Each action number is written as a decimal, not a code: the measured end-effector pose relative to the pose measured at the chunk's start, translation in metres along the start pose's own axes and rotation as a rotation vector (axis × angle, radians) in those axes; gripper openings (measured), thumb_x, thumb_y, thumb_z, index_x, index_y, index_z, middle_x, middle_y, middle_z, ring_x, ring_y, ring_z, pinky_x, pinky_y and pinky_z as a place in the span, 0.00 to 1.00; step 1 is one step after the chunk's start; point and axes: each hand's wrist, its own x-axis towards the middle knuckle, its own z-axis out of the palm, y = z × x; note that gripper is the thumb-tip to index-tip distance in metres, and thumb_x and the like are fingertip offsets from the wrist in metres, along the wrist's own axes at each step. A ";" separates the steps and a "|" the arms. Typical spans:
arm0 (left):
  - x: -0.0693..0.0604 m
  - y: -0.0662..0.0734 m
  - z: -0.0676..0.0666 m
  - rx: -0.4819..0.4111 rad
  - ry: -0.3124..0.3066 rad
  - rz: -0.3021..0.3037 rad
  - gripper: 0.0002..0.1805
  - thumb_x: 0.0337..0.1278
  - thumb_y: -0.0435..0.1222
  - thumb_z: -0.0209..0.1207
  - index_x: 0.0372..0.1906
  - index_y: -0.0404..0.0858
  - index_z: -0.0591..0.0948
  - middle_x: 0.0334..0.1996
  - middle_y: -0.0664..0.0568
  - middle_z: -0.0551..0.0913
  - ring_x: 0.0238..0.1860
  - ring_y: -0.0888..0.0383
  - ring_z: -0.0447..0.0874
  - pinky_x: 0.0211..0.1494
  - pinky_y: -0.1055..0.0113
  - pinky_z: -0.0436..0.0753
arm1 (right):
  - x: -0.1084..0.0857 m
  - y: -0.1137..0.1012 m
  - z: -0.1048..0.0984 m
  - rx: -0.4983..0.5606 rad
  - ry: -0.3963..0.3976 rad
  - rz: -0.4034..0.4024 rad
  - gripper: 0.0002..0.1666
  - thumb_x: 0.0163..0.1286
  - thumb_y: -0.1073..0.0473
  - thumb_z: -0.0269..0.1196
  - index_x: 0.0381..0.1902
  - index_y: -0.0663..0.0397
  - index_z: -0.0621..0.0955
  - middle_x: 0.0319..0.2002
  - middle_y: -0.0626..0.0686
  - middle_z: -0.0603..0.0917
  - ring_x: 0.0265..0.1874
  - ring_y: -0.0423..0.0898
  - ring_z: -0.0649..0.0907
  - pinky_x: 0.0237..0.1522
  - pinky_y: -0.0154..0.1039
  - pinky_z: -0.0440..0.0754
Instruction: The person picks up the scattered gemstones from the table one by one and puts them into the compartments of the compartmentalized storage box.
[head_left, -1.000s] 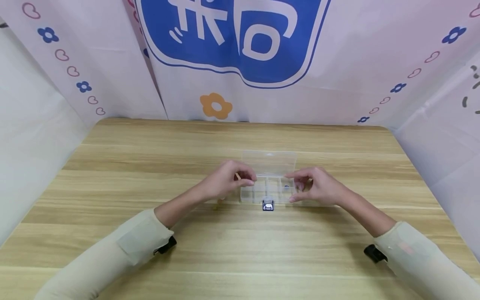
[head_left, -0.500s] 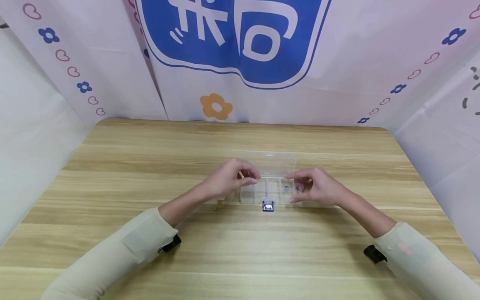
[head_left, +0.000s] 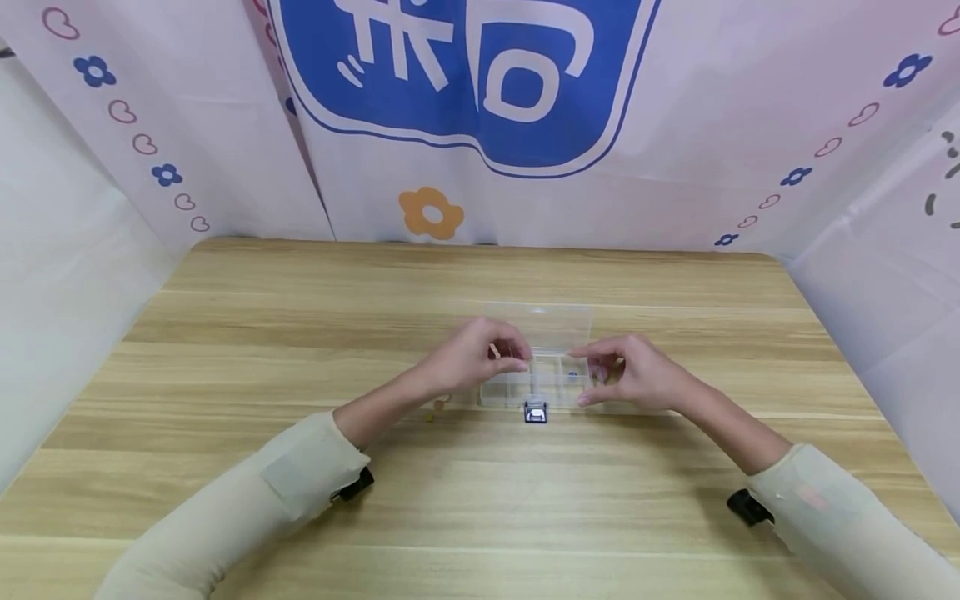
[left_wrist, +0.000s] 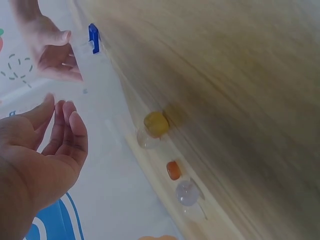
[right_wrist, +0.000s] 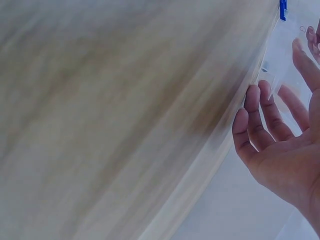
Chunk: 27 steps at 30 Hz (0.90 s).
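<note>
Gripping one clear box (head_left: 548, 381), one right hand (head_left: 636, 372), above it one left hand (head_left: 478, 354), narrow, hold unclear

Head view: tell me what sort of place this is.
Likely a small sheeted-off work booth: printed white sheets stand behind and beside a wood-grain table, with a clear compartment box on it.

Free room before the clear box (head_left: 555, 404), lid (head_left: 553, 325) behind, left hand (head_left: 482, 353) above.
</note>
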 end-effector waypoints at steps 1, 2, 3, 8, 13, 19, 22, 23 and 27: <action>0.001 0.000 0.001 -0.001 -0.001 0.004 0.02 0.64 0.28 0.67 0.39 0.32 0.88 0.32 0.51 0.87 0.34 0.61 0.81 0.43 0.66 0.85 | 0.000 0.000 0.000 -0.001 0.000 0.001 0.37 0.54 0.59 0.82 0.60 0.68 0.83 0.30 0.52 0.81 0.30 0.49 0.78 0.30 0.34 0.79; 0.001 0.000 0.002 0.000 -0.002 0.009 0.02 0.64 0.27 0.67 0.39 0.32 0.88 0.32 0.50 0.87 0.34 0.61 0.81 0.43 0.66 0.85 | 0.000 0.000 0.000 -0.003 0.001 0.001 0.37 0.54 0.59 0.82 0.60 0.68 0.83 0.30 0.52 0.81 0.30 0.49 0.78 0.30 0.34 0.79; 0.002 0.000 0.003 0.000 -0.004 0.014 0.02 0.64 0.27 0.67 0.39 0.31 0.88 0.33 0.50 0.88 0.34 0.62 0.81 0.43 0.67 0.85 | 0.000 0.000 0.000 -0.003 0.001 0.000 0.37 0.54 0.59 0.82 0.60 0.68 0.83 0.30 0.52 0.81 0.30 0.49 0.78 0.30 0.34 0.79; 0.005 0.002 0.008 0.001 -0.017 0.032 0.03 0.64 0.27 0.67 0.39 0.31 0.88 0.33 0.50 0.88 0.34 0.62 0.81 0.42 0.71 0.83 | 0.000 0.000 0.001 0.000 0.001 -0.014 0.36 0.54 0.60 0.82 0.59 0.68 0.83 0.30 0.52 0.81 0.30 0.50 0.79 0.30 0.34 0.79; 0.010 0.003 0.012 0.007 -0.021 0.035 0.02 0.65 0.28 0.68 0.38 0.31 0.88 0.32 0.50 0.88 0.33 0.63 0.81 0.41 0.73 0.82 | 0.000 0.001 0.001 0.007 0.000 -0.027 0.37 0.53 0.60 0.82 0.60 0.68 0.83 0.29 0.52 0.81 0.30 0.49 0.78 0.30 0.34 0.79; 0.014 0.004 0.016 0.007 -0.027 0.021 0.02 0.65 0.28 0.67 0.38 0.32 0.88 0.32 0.50 0.88 0.34 0.63 0.82 0.41 0.74 0.81 | 0.000 0.002 0.001 0.013 -0.001 -0.034 0.38 0.54 0.60 0.82 0.60 0.68 0.82 0.29 0.52 0.81 0.29 0.49 0.78 0.30 0.34 0.77; 0.015 0.006 0.017 0.014 -0.027 0.016 0.02 0.65 0.28 0.67 0.37 0.32 0.88 0.33 0.50 0.88 0.34 0.62 0.82 0.41 0.74 0.81 | 0.000 0.002 0.001 0.014 -0.001 -0.035 0.37 0.54 0.60 0.82 0.60 0.68 0.82 0.29 0.52 0.81 0.29 0.49 0.77 0.30 0.34 0.77; 0.016 0.006 0.017 0.014 -0.025 0.013 0.02 0.65 0.28 0.67 0.37 0.32 0.88 0.33 0.50 0.88 0.34 0.62 0.82 0.42 0.74 0.81 | 0.000 0.002 0.001 0.014 -0.002 -0.034 0.37 0.54 0.60 0.82 0.60 0.68 0.82 0.29 0.52 0.81 0.29 0.49 0.77 0.30 0.34 0.77; 0.019 0.009 0.019 0.019 -0.020 0.005 0.02 0.64 0.28 0.68 0.38 0.32 0.88 0.32 0.50 0.88 0.34 0.61 0.82 0.42 0.74 0.81 | 0.000 0.002 0.001 0.013 -0.001 -0.029 0.37 0.54 0.59 0.82 0.60 0.67 0.83 0.29 0.52 0.81 0.29 0.49 0.77 0.30 0.34 0.78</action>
